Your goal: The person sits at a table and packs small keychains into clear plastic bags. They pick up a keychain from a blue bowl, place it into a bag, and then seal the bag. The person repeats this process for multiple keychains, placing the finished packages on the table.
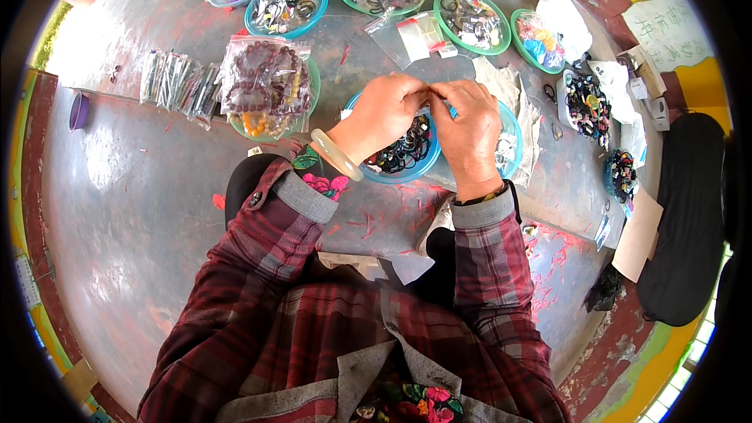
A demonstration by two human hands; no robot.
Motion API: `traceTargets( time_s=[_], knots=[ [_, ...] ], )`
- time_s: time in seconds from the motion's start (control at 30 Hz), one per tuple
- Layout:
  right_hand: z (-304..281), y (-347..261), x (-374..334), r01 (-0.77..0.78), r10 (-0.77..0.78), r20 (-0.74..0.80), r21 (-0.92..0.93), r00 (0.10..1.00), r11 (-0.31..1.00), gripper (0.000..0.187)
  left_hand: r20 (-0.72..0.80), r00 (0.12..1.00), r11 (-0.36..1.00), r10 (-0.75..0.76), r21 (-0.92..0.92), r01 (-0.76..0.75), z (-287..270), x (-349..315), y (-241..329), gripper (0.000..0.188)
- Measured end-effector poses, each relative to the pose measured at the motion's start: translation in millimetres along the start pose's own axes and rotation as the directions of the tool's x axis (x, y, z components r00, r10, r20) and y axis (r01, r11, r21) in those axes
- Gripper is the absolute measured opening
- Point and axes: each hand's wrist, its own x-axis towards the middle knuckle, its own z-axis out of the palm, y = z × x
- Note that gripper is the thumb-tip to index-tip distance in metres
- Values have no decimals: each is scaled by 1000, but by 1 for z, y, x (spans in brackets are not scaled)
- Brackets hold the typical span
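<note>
My left hand (384, 113) and my right hand (474, 131) meet at the fingertips, thumbs and fingers pinched together. Whatever lies between them is too small or too hidden to name. Directly below is a blue plastic basket (406, 178) with a tangle of black cord loops (403, 149) carrying small coloured bits. Partly behind my right hand, a lighter blue basket (515, 129) contains small whitish pieces. A pale bangle (337, 155) circles my left wrist, and a dark band shows at my right one.
Left of my hands, a bag of dark red beaded bracelets (266, 78) rests on a green basket, beside several thin packets (176, 82). Filled baskets line the far side, including a blue one (321, 12). At right stand a white tray of black cords (565, 110) and a brown cardboard piece (636, 235).
</note>
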Motion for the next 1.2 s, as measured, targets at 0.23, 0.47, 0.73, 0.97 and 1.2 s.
traceTargets(
  time_s=[0.23,0.47,0.73,0.97,1.2],
  knots=[
    [-1,-4,0,61,-61,7,-81,998,995,7,8,994,992,113,59,-113,4,-1,-5,16],
    [2,-3,-1,33,-33,5,-87,999,996,5,1,989,989,147,33,-147,5,-2,-5,15],
    [0,-4,0,17,-16,9,-68,1000,998,5,-14,988,986,154,61,-153,7,-2,-7,17],
    [1,-1,0,-3,4,19,-76,1000,997,4,-12,987,986,162,38,-161,8,-3,-8,17],
    [-1,5,1,-213,215,14,211,977,954,7,52,989,973,-136,-181,144,-2,0,3,19]
  ],
)
